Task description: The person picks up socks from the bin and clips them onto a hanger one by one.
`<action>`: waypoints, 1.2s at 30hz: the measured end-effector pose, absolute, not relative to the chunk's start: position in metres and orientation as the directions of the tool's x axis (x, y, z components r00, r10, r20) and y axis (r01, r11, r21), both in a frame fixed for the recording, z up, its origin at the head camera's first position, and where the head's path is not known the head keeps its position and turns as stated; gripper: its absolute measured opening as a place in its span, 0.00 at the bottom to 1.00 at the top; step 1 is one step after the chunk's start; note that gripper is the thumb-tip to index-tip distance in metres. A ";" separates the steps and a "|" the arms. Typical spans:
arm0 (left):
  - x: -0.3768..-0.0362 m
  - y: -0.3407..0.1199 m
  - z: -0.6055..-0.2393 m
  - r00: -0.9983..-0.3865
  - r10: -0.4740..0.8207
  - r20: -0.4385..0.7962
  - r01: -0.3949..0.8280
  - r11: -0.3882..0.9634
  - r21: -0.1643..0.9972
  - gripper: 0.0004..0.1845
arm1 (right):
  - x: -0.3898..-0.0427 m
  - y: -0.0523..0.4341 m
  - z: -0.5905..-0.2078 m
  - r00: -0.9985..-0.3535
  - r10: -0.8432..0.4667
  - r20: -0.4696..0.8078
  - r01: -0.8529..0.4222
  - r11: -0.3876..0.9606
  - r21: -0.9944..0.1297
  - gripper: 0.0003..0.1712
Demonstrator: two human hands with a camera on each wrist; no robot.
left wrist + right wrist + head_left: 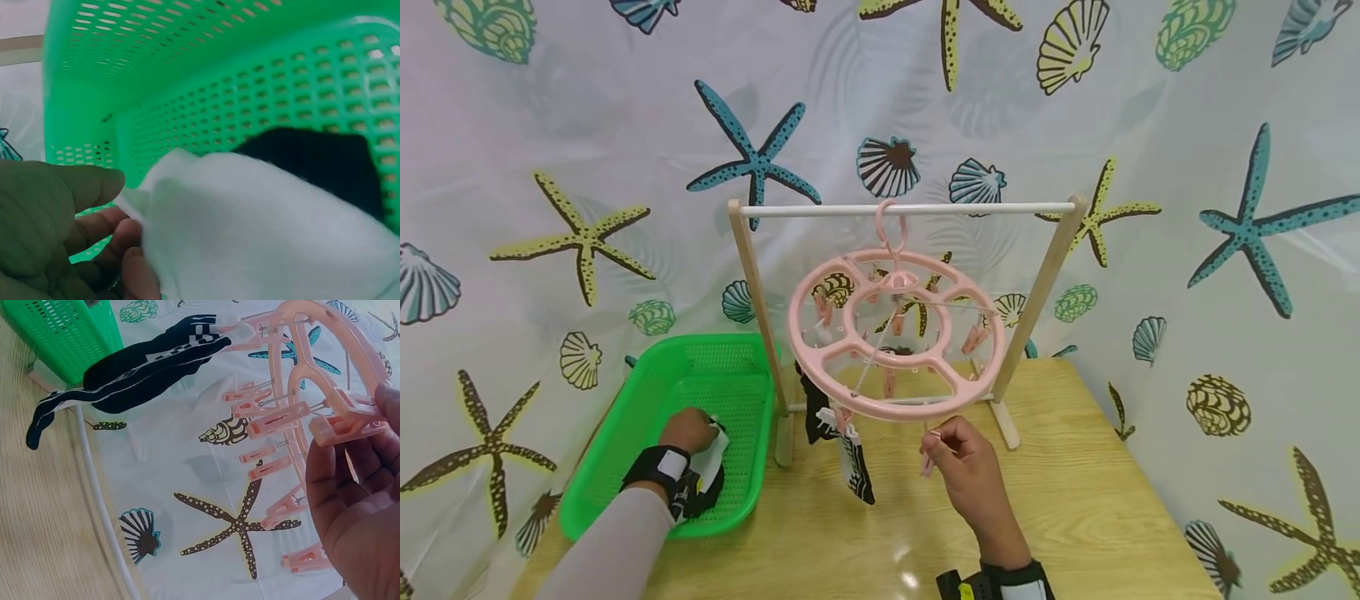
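Inside the green basket [741, 442], my left hand [688, 431] pinches the edge of a white cloth [250, 219] between thumb and fingers. A black cloth piece [319, 162] lies behind it on the basket floor. My right hand [973, 475] holds a pink clothespin [350, 419] hanging from the front of a round pink clip hanger [887, 408]. Left of that hand, a black-and-white patterned sock [855, 471] hangs from another clip. Farther back on the hanger's left side hangs a black item [814, 412], partly hidden by the ring.
The hanger hooks over a white rod [985, 208] between wooden posts [1037, 300]. More pink clips [278, 419] dangle around the ring. The stand and basket rest on a wooden table [1075, 500]. A curtain printed with starfish and shells [1150, 167] hangs behind.
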State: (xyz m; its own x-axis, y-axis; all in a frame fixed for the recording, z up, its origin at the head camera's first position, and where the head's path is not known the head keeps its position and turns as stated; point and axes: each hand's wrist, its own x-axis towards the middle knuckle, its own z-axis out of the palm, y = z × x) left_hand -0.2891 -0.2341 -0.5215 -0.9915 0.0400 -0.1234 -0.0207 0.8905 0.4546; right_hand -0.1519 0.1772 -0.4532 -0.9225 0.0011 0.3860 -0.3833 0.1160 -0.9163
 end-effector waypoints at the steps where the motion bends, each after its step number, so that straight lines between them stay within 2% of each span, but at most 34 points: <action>1: -0.289 -0.236 -0.523 -0.993 0.036 -0.116 -0.021 0.889 0.458 0.15 | -0.152 0.176 -0.453 -0.923 0.002 0.384 -0.382 0.114 -0.917 0.05; 3: -0.288 -0.240 -0.527 -0.995 0.023 -0.096 -0.025 0.882 0.470 0.15 | -0.151 0.174 -0.451 -0.926 0.005 0.378 -0.375 0.114 -0.920 0.05; 8: -0.285 -0.245 -0.532 -0.999 -0.025 -0.038 -0.040 0.868 0.494 0.24 | -0.151 0.173 -0.450 -0.933 0.014 0.358 -0.355 0.115 -0.928 0.05; 11: -0.286 -0.242 -0.530 -0.997 -0.070 0.030 -0.045 0.863 0.502 0.22 | -0.153 0.174 -0.451 -0.939 0.018 0.344 -0.340 0.122 -0.933 0.05; 16: -0.281 -0.226 -0.517 -0.986 -0.137 0.097 -0.052 0.799 0.600 0.15 | -0.151 0.174 -0.452 -0.951 0.030 0.307 -0.300 0.140 -0.944 0.05; 21: -0.255 -0.208 -0.486 -0.988 -0.109 0.105 -0.006 0.723 0.690 0.20 | -0.152 0.174 -0.453 -0.958 0.034 0.284 -0.278 0.123 -0.953 0.06; 23: -0.242 -0.200 -0.474 -0.984 -0.102 0.145 0.034 0.695 0.719 0.20 | -0.152 0.173 -0.452 -0.961 0.044 0.272 -0.266 0.113 -0.957 0.07; 28: -0.207 -0.175 -0.449 -0.961 -0.092 0.259 0.151 0.612 0.777 0.15 | -0.154 0.173 -0.451 -0.969 0.079 0.236 -0.227 0.109 -0.968 0.10; 36: -0.173 -0.128 -0.430 -0.976 0.004 0.218 0.198 0.432 0.880 0.11 | -0.155 0.171 -0.448 -0.973 0.105 0.206 -0.193 0.121 -0.974 0.11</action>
